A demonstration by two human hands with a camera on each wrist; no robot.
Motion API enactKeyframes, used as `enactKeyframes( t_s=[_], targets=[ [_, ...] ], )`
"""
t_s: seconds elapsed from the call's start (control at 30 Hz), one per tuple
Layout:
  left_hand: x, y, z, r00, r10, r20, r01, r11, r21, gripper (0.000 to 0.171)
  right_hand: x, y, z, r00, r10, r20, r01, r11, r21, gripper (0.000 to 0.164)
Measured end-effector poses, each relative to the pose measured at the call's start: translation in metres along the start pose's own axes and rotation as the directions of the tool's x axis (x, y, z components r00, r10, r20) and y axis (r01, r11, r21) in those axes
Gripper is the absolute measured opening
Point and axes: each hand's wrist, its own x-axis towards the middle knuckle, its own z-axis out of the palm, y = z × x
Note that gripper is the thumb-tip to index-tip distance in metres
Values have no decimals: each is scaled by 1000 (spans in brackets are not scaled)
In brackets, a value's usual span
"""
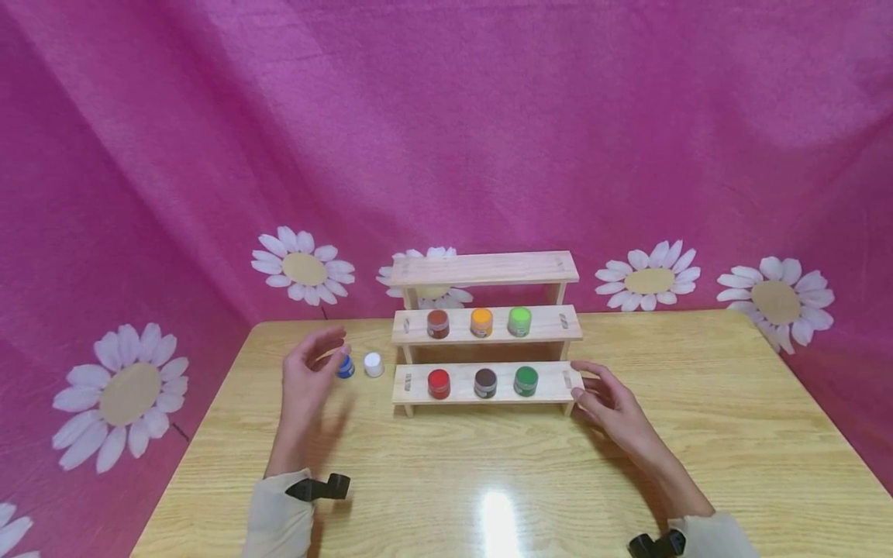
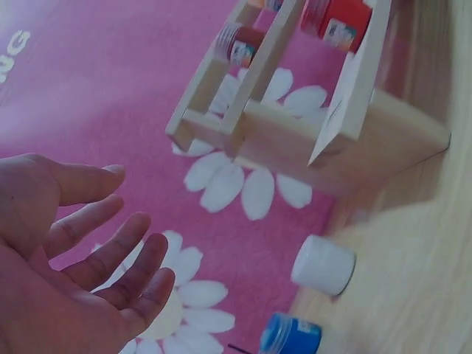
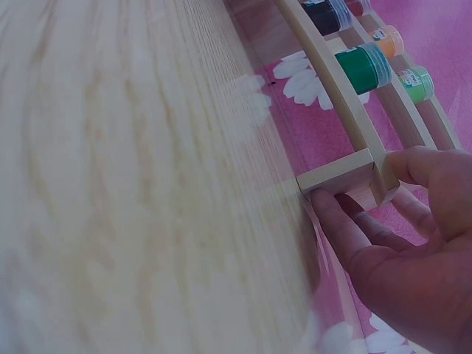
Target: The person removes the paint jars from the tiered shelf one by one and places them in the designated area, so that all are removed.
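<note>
A three-tier wooden display rack (image 1: 481,269) stands on the table. Its lowest shelf carries red (image 1: 439,384), dark brown (image 1: 485,383) and dark green (image 1: 526,380) paint jars. On the middle shelf are reddish-brown (image 1: 438,324), orange (image 1: 481,322) and light green (image 1: 519,321) jars. My right hand (image 1: 614,411) holds the lowest shelf's right end, thumb and fingers around its corner. My left hand (image 1: 310,376), fingers loosely bent and holding nothing, hovers beside a blue paint jar (image 2: 291,335), which it partly hides in the head view. A white jar (image 1: 373,364) stands between it and the rack.
The light wood table (image 1: 446,465) reaches back to a pink cloth (image 1: 488,139) with printed daisies, which hangs close behind the rack. No jars sit on the rack's top shelf. Black straps (image 1: 319,487) circle both wrists.
</note>
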Motion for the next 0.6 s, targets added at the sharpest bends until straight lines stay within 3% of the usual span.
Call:
enactKeyframes(
  t_s=[0.27,0.6],
  targets=[
    [-8,-7,26,998,42,37,-40,998,-38,30,-2,3,-5,1000,-16,-4,16,1000,1,50],
    [-10,4,51,991,87,103,-77,992,-95,34,1,4,0,1000,-1,1,1,1000,12,51]
  ],
)
